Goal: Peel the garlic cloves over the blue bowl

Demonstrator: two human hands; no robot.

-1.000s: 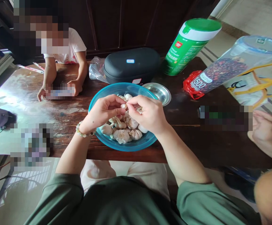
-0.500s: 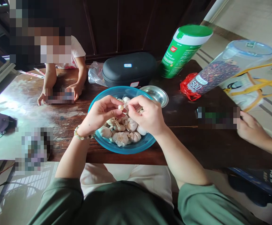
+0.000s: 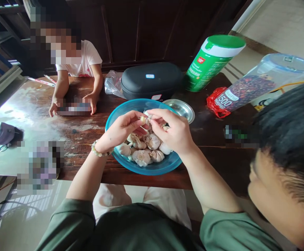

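Note:
Over a blue bowl of garlic, my left hand pinches a small garlic clove between thumb and fingers. A beaded bracelet circles that wrist. Close beside it, my right hand has thumb and forefinger pinched together near the clove; whatever is between those fingertips is too small to make out. Several whole garlic bulbs fill the bowl beneath both hands. A shiny metal bowl stands just behind the blue one, partly covered by it.
Behind the bowls lies a black case beside a clear plastic bag. A green canister and a tall clear container stand back right. One person sits across the table; another person's head leans in at right.
Another person's head has come into view at the right, covering the hand seen there before. The whole view has shifted slightly. My hands stay pinched over the bowl.

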